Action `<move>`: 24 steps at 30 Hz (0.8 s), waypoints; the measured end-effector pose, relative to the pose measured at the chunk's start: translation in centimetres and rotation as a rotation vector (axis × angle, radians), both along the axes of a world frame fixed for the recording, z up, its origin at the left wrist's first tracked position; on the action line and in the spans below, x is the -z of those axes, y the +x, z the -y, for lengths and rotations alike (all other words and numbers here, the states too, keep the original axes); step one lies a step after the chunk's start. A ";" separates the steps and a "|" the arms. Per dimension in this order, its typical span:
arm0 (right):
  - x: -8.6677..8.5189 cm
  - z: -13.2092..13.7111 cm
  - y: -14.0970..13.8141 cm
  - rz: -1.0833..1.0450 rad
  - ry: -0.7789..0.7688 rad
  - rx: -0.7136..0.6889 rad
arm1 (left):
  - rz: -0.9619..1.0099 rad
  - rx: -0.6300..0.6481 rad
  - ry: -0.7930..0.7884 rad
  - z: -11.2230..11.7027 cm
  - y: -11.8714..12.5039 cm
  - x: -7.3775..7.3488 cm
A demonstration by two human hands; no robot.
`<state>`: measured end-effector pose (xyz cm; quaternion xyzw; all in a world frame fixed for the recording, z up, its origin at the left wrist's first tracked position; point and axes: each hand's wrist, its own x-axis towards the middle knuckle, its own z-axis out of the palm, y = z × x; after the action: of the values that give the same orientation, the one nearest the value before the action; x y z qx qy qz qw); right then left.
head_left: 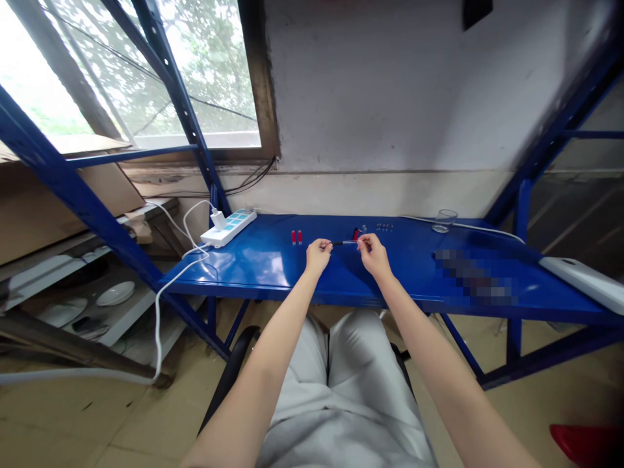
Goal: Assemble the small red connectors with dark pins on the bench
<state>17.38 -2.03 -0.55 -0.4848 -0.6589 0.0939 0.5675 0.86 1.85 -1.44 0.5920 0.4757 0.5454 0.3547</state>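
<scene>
A thin pen-like rod [343, 243], dark toward the left and clear bluish toward the right, is held level just above the blue table [248, 260]. My left hand [318, 255] pinches its dark end, while the fingers of my right hand [375, 255] close on the clear end. Two small red pieces with pale lower ends [297, 237] stand side by side to the left of my hands. Behind the rod lies a small red and black piece [355, 233], partly covered by my right hand. Several tiny pieces [385, 227] are laid out beyond that hand.
A white power strip [229, 228] with a plugged-in cable sits at the table's left end. Toward the right are a clear glass [444, 221], a blurred dark object [472, 276] and a white flat case [585, 279]. Blue shelf posts [182, 110] flank the table.
</scene>
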 end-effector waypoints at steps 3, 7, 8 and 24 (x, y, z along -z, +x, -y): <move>-0.1 0.1 0.0 -0.003 0.003 0.000 | 0.037 0.122 0.033 0.4 0.1 -0.4; -0.3 0.2 0.0 -0.030 0.021 0.080 | 0.060 0.317 0.006 1.2 0.5 -1.0; -0.3 0.3 0.0 -0.039 0.023 0.101 | 0.072 0.357 -0.006 1.3 0.5 -1.0; -0.1 0.0 0.4 0.011 0.037 0.049 | 0.137 0.519 -0.045 1.7 0.4 -1.3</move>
<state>17.79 -2.06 -0.49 -0.4908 -0.6515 0.0652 0.5748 1.30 0.14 -0.15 0.6481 0.2948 0.4642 0.5269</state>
